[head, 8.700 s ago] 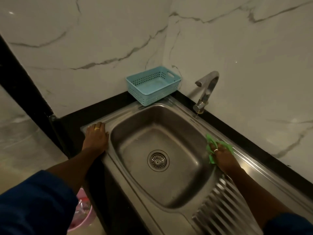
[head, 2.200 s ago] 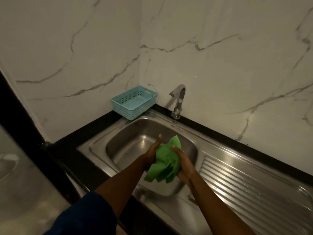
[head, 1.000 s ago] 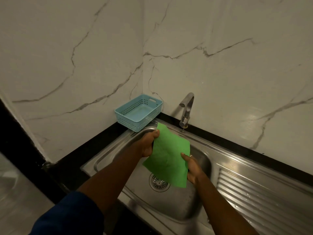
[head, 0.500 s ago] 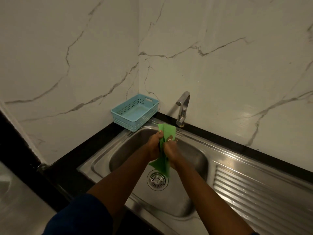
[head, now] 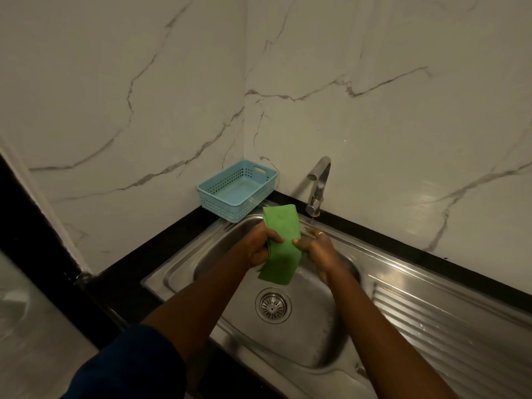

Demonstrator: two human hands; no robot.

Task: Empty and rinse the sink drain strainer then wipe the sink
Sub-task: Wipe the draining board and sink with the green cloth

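One second ago the cloth [head: 283, 240] was open like a flat sheet between the two hands. Now it is folded into a narrow strip, standing almost upright above the sink [head: 178, 273]. The left hand [head: 262, 246] grips its left edge with curled fingers, and the right hand [head: 319, 249] pinches the right edge between thumb and fingers. So both hands are closed on the cloth and neither touches the steel. Some seconds earlier the right hand was rubbing the rim with this cloth while the left hand rested on the edge of the sink.

I think this means the wiping is at a pause or near its end: the person folds the cloth, either to get a clean face for one more pass or to put it away. The strainer [head: 273, 305] sits in the drain hole at the bottom of the bowl, below the cloth, and I can see no dirt in it, so the emptying and rinsing seem already done.

The sink is stainless steel, with a ribbed drainboard [head: 449, 321] on the right where some wet shine shows. It is set in a black counter [head: 138, 260]. No water runs from the tap [head: 318, 185]. A blue basket [head: 237, 190] stands in the corner behind the bowl, with nothing in it. The walls [head: 403, 110] are white marble with grey veins, and the light is dim.
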